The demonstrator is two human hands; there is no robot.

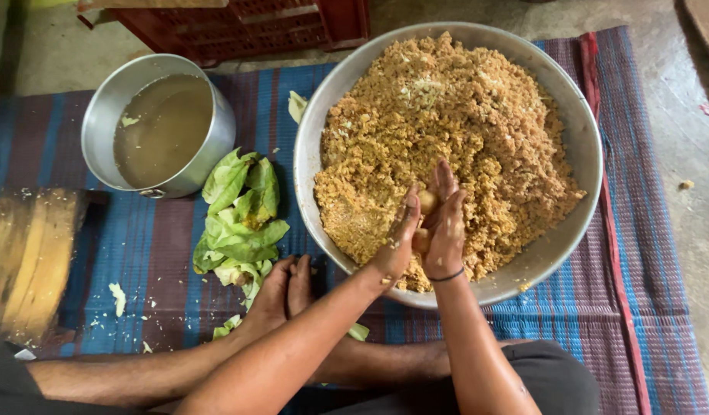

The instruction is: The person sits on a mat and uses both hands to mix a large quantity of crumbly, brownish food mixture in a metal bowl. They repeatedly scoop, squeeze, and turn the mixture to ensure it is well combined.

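A striped woven mat (pixel 139 246) in blue and maroon is lying over a bare concrete floor (pixel 692 138) and carrying nearly everything in view. A wide metal basin (pixel 581 146) is sitting toward the mat's far right corner, and a heap of golden-brown crumbly mixture (pixel 447 131) is filling it almost to the rim. A dark red plastic crate (pixel 239 27) is standing on the floor just beyond the mat's far edge. A steel pot (pixel 109 115) is resting near the mat's far left part, well apart from the basin, and cloudy brownish liquid (pixel 162 123) is standing in it. A worn wooden board (pixel 28 261) is lying at the mat's left edge. A pile of green leaves (pixel 243 219) is lying between the pot and the basin, just beside the basin's left wall, with small leaf scraps scattered near it.

The person is sitting at the mat's near edge with bare feet (pixel 285 288) resting beside the leaves. The left hand (pixel 399 238) and the right hand (pixel 445 230) are meeting palm to palm over the basin's near side. Their fingers are cupping narrowly around a small ball of the mixture (pixel 427 203), pressing it between both palms just above the heap. A thin dark band (pixel 447 276) is circling the right wrist.
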